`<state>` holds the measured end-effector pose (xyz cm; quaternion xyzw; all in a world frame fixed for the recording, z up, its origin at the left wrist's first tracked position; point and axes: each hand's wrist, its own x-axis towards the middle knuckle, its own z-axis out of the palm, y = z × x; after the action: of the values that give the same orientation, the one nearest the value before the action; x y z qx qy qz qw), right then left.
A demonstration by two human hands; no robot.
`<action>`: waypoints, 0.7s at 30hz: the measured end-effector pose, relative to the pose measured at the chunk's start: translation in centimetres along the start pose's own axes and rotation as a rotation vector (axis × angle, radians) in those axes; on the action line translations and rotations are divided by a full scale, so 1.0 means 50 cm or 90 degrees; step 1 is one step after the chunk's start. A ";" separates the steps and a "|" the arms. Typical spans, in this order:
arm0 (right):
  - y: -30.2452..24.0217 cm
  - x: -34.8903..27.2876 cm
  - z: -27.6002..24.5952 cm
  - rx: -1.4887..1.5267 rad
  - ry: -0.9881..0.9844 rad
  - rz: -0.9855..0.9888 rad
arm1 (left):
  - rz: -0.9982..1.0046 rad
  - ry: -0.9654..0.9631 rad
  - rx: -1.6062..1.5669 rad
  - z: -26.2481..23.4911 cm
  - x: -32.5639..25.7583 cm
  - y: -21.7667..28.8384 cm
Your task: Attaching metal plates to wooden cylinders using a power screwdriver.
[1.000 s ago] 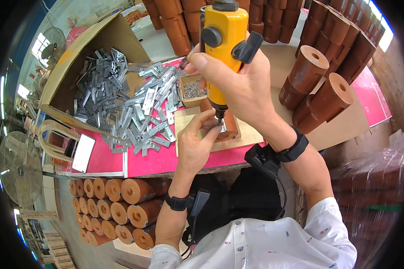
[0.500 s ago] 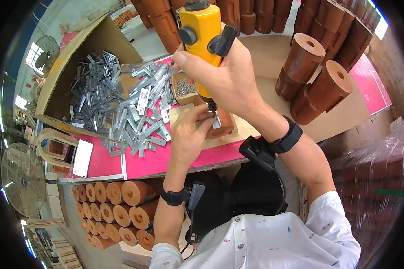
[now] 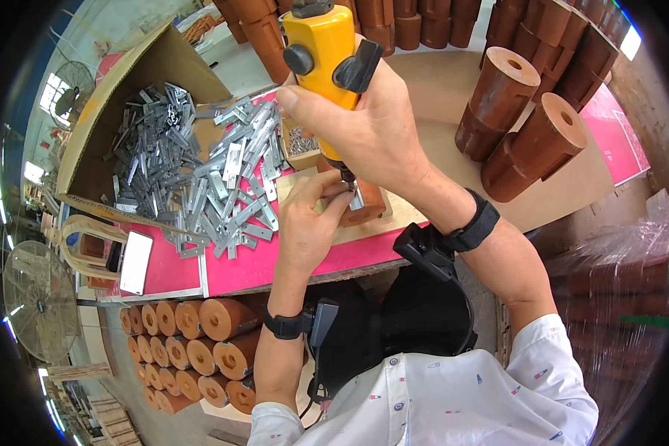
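One right hand (image 3: 368, 134) tight around one yellow driver (image 3: 321, 52), one left hand (image 3: 305, 223) pinched together beside one bit (image 3: 347, 176)

Glossy yellow driver (image 3: 321, 53), shiny metal plate (image 3: 357, 200), smooth brown cylinder (image 3: 370, 210), matt cardboard box (image 3: 89, 160)
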<state>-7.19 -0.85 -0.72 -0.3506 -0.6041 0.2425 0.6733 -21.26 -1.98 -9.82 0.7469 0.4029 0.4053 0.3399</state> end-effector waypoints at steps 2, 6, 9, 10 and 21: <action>0.001 -0.001 0.001 -0.023 0.001 -0.017 | 0.000 0.004 0.000 -0.002 -0.001 0.000; -0.001 -0.003 0.001 -0.055 -0.006 -0.045 | -0.040 -0.025 -0.014 -0.006 -0.004 0.004; 0.000 -0.005 0.001 -0.055 -0.006 -0.061 | -0.018 -0.069 0.017 -0.016 -0.006 0.008; -0.002 -0.007 0.003 -0.056 -0.007 -0.062 | 0.048 -0.089 0.072 -0.020 -0.006 0.007; -0.002 -0.013 0.011 -0.013 -0.011 -0.029 | 0.007 -0.170 -0.012 -0.011 0.018 -0.033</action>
<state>-7.84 -1.29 -1.05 -0.3417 -0.6201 0.2237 0.6698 -21.98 -0.37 -10.63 0.7932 0.3460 0.3080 0.3953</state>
